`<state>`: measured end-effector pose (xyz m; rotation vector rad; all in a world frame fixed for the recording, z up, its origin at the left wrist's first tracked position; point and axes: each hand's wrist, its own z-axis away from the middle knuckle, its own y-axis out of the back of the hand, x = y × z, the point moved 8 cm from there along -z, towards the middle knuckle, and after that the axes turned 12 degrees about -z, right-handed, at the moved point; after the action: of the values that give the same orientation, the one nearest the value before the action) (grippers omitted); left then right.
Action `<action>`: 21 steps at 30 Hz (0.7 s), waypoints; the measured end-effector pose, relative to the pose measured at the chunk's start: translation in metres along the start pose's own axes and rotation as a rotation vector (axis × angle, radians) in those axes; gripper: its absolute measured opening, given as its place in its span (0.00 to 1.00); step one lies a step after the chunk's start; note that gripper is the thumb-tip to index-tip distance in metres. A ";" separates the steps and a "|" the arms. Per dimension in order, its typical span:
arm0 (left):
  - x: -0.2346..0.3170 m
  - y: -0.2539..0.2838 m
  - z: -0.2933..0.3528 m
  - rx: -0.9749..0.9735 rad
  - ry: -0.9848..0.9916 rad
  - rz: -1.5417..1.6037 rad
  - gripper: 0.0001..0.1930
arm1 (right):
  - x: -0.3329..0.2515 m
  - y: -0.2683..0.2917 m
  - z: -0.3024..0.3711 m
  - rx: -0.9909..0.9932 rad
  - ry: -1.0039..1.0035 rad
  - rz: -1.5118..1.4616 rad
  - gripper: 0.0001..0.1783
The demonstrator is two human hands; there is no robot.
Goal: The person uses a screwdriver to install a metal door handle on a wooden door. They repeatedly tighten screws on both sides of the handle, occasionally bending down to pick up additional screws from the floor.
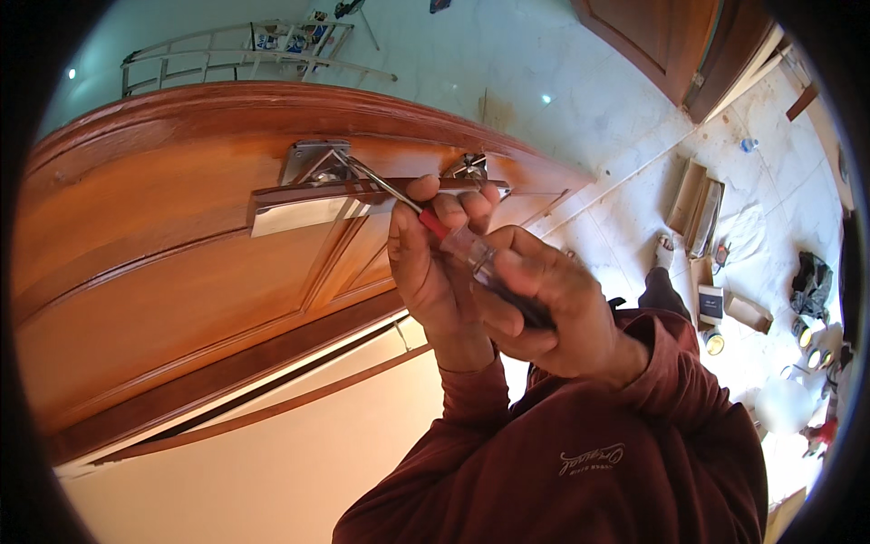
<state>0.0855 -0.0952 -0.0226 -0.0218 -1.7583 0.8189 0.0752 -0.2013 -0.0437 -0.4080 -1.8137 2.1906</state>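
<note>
My right hand [573,313] is wrapped round the handle of a screwdriver [471,252], which has a clear and dark grip and a red collar. My left hand [433,272] closes about the collar and lower shaft, its fingertips beside a pull handle [313,210]. That handle is a long brown and silver bar along a brown wooden door [181,227]. The screwdriver's tip meets a square metal mounting plate [308,161] at the bar's left part. A second metal mount [468,167] shows behind my fingers. Whether a screw sits under the tip is too small to tell.
A metal ladder [236,56] lies on the tiled floor beyond the door. To the right are a long open cardboard box [696,208], a small dark box [711,304], a black plastic bag [811,286] and several round cans. Another wooden door [648,41] stands at the top right.
</note>
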 end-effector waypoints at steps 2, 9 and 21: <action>0.000 0.007 -0.005 0.011 -0.034 -0.072 0.17 | -0.012 0.004 0.000 -0.006 -0.045 0.052 0.16; 0.008 0.013 -0.002 0.099 0.008 -0.132 0.17 | -0.001 0.006 -0.006 0.002 0.058 0.123 0.20; 0.020 0.004 0.000 0.134 0.104 -0.162 0.18 | -0.025 -0.029 0.015 0.051 0.765 1.276 0.27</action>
<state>0.0770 -0.0840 -0.0081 0.1629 -1.5818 0.8008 0.0929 -0.2191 -0.0115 -2.4751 -1.0701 2.0389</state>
